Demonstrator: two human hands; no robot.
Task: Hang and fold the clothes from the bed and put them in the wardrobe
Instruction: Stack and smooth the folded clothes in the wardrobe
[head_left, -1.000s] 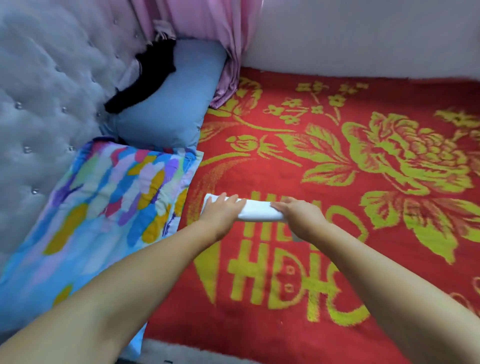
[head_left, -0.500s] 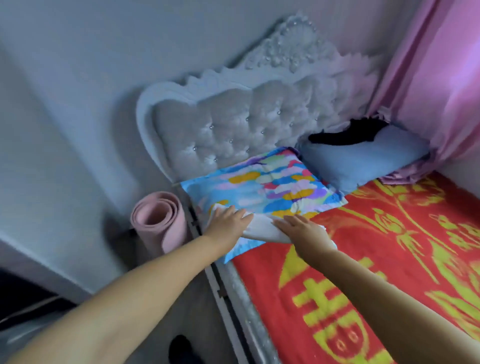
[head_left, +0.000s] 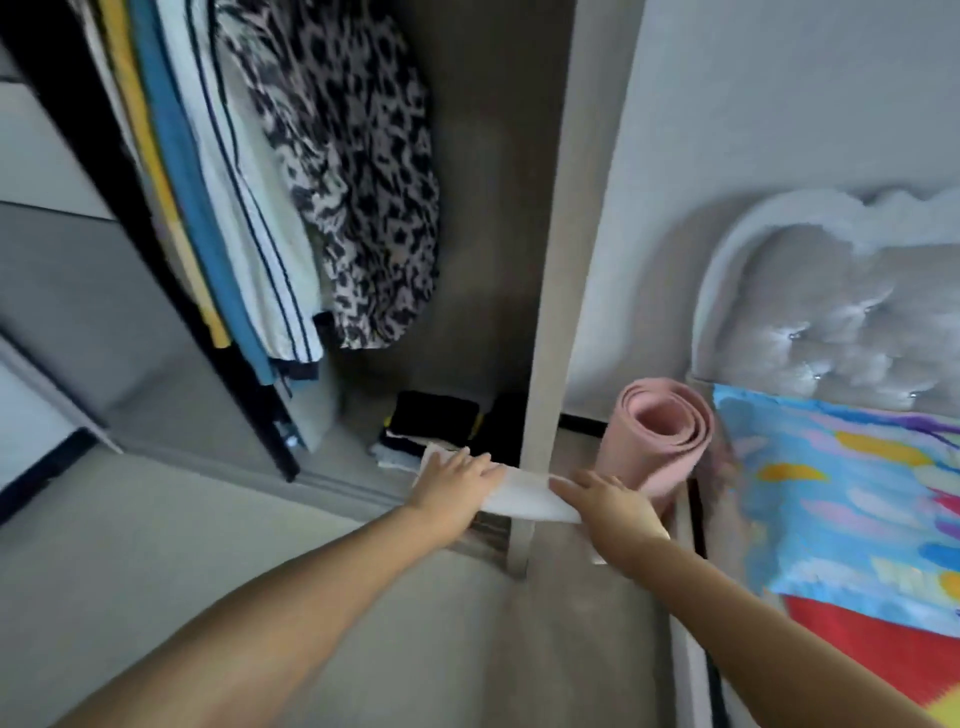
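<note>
A: Why both hands on such a small piece?

B: A folded cloth springs open if it hangs from one end. The left hand (head_left: 457, 480) lies over its left end and the right hand (head_left: 610, 501) over its right end, fingers laid fairly straight across the top. Whether the thumbs are tucked underneath, I cannot tell. The folded white garment (head_left: 524, 496) hangs level between them, in the air in front of the wardrobe's upright panel (head_left: 550, 260), just short of the opening.

A: Where does it look bound?

B: My guess is the wardrobe floor. At about eleven o'clock from the garment sits a stack of dark folded clothes (head_left: 434, 418), so folded pieces seem to go low, beneath the hanging clothes (head_left: 291, 182) at ten o'clock.

A: Anything in the way?

B: The panel stands right behind the cloth's middle, so it likely has to go left. A rolled pink mat (head_left: 657, 439) stands at two o'clock beside the bed (head_left: 857, 519).
</note>
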